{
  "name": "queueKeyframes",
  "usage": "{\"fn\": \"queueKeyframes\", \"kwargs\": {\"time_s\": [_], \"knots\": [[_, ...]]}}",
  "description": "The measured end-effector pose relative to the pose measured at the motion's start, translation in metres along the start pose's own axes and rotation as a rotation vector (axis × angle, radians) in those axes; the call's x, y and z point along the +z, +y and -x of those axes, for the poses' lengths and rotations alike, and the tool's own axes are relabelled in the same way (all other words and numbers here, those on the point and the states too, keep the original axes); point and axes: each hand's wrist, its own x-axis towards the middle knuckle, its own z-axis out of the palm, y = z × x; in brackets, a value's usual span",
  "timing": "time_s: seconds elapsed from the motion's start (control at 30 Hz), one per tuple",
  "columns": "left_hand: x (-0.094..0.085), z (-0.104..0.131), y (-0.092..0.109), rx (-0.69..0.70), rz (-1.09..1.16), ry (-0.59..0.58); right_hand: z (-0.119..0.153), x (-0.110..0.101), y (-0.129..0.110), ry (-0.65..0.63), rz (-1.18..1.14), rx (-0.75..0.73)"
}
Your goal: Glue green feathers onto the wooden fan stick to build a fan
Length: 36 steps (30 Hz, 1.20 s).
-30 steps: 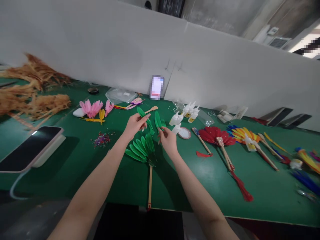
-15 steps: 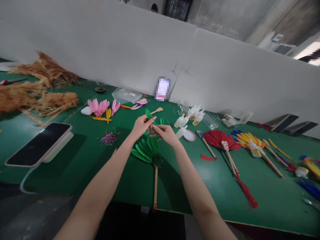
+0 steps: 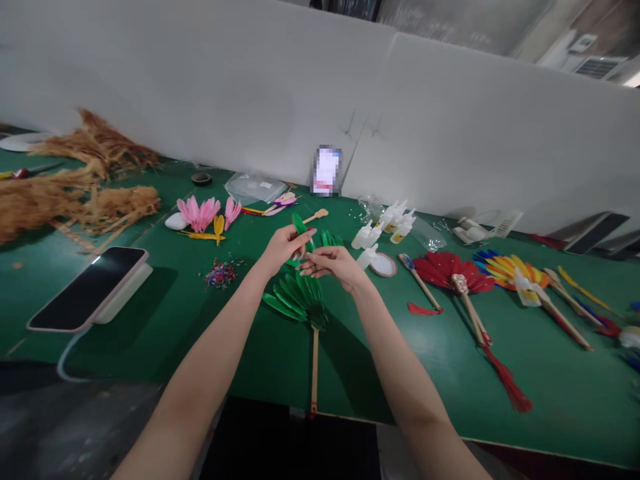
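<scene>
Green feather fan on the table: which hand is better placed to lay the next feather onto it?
Left, probably. The left hand already pinches a green feather above the half-built green fan. The right hand hovers beside it, fingers touching the same feathers, better suited to steadying.

Green feathers pinched between my two hands

My left hand (image 3: 284, 245) pinches a green feather (image 3: 299, 225) at its lower end; my right hand (image 3: 334, 263) meets it, fingertips on the same feathers; both hover above the half-built green feather fan (image 3: 299, 298) on the green table (image 3: 550, 393); the red fan (image 3: 453, 273) and glue bottles (image 3: 385, 223) lie to the right.
</scene>
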Motion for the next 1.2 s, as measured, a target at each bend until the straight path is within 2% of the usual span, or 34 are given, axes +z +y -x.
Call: {"fn": "queueKeyframes", "kwargs": {"time_s": [0.27,0.47,0.77,0.87,1.07,1.2], "knots": [[-0.001,0.002,0.001,0.017,0.039,-0.018,0.009,0.001,-0.01,-0.057,0.037,0.0],[0.001,0.003,0.001,0.022,-0.008,-0.035,0.007,0.003,-0.009,-0.015,0.1,-0.01],[0.0,0.002,0.001,0.03,-0.022,-0.046,0.006,-0.001,-0.006,-0.028,0.181,-0.038],[0.001,0.002,0.001,0.028,-0.029,-0.029,0.008,-0.001,-0.009,-0.003,0.283,-0.07],[0.005,0.003,0.005,0.011,-0.024,-0.013,0.012,0.004,-0.014,0.221,0.738,-0.237],[0.005,0.003,0.006,0.019,-0.029,0.005,0.013,0.008,-0.018,0.237,0.998,-0.297]]}}
